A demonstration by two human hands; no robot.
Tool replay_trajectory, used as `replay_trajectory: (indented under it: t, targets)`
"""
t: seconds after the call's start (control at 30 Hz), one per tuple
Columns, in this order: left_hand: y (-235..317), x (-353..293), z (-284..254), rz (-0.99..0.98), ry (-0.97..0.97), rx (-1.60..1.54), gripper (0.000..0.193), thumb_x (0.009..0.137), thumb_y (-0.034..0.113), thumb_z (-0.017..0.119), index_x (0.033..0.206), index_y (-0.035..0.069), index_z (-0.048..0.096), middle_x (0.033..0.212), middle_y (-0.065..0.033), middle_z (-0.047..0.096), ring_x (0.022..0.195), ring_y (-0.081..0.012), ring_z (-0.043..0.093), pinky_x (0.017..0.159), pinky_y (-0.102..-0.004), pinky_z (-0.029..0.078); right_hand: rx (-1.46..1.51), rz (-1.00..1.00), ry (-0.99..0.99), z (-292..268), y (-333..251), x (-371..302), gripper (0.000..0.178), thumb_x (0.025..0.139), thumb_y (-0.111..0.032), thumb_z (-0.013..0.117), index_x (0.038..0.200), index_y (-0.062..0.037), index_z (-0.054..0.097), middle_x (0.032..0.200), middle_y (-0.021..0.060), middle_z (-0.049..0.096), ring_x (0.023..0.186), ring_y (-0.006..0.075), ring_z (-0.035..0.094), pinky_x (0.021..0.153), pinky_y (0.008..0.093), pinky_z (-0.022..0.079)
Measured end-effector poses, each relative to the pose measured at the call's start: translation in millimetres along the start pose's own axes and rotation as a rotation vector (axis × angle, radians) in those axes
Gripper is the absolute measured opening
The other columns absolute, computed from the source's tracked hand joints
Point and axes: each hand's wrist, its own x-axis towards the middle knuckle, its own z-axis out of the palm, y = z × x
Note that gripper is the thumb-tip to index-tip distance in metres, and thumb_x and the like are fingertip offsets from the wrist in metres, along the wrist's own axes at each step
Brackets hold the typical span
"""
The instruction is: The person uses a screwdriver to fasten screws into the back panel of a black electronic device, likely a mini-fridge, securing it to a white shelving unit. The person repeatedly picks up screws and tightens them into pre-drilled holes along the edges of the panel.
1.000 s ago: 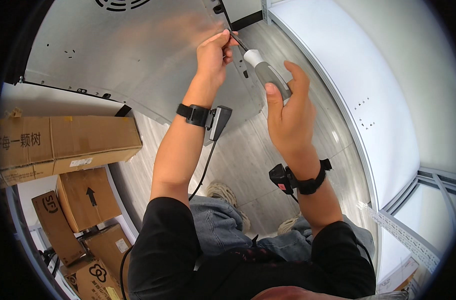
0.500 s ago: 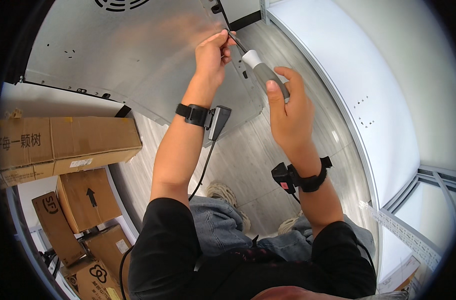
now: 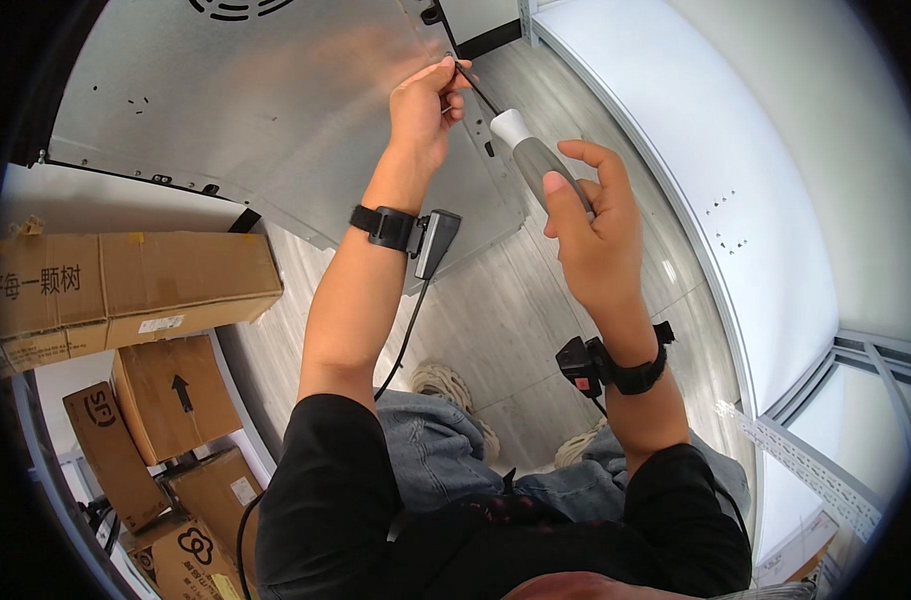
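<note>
The right hand (image 3: 601, 235) has its thumb and curled fingers closed around the rear of a screwdriver (image 3: 541, 165), the index finger raised off the handle; the left hand (image 3: 419, 115) has its thumb and fingers drawn together at the far end of the shaft (image 3: 479, 90), though one cannot tell whether they pinch it or something small. The screwdriver lies between the hands, its long axis slanting from the grey handle at lower right to the tip at upper left, pointing away from the person at the edge of a metal panel (image 3: 276, 180). Black straps circle both wrists. At the left, a long cardboard box (image 3: 176, 285) bears dark printed characters and a white label; a carton (image 3: 156, 410) beneath shows a black arrow (image 3: 182, 393).
</note>
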Motion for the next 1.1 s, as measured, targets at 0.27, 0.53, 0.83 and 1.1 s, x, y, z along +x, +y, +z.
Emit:
replay_trajectory:
  t: [0.27,0.53,0.83,1.1]
  targets:
    - [-6,-9,-2,0.0,0.018,0.073,0.021,0.093,0.02,0.051,0.093,0.002,0.063,0.07,0.001,0.057,0.057,-0.0073,0.044,0.054,-0.0227,0.036,-0.002,0.064,-0.107,-10,27,6,0.031,0.087,-0.019,0.055,0.114,-0.0048,0.048,0.059,0.0059,0.055,0.048,0.0123,0.049,0.047,0.0277,0.036]
    - [-28,-13,43,0.042,-0.135,0.135,0.019,0.092,0.02,0.054,0.095,0.002,0.062,0.072,0.0006,0.057,0.058,-0.0062,0.047,0.054,-0.0199,0.038,-0.038,0.168,-0.059,-40,50,11,0.032,0.086,-0.023,0.057,0.112,-0.006,0.047,0.074,0.0107,0.059,0.06,0.0188,0.056,0.056,0.032,0.042]
    - [-77,-8,152,-0.039,-0.406,0.211,0.017,0.093,0.017,0.053,0.098,0.003,0.061,0.073,-0.0015,0.058,0.058,-0.008,0.047,0.054,-0.0217,0.038,-0.221,0.289,0.203,-109,56,0,0.039,0.08,-0.024,0.066,0.11,-0.0065,0.048,0.084,0.0115,0.06,0.072,0.0214,0.056,0.064,0.0336,0.043]
    - [-182,-4,234,0.186,-0.727,0.673,0.02,0.089,0.019,0.058,0.1,0.003,0.064,0.079,-0.005,0.062,0.063,-0.0106,0.052,0.058,-0.0241,0.043,-0.206,0.356,0.552,-175,127,-34,0.029,0.08,-0.019,0.065,0.103,-0.0038,0.054,0.076,0.0113,0.061,0.068,0.023,0.059,0.063,0.0338,0.045]
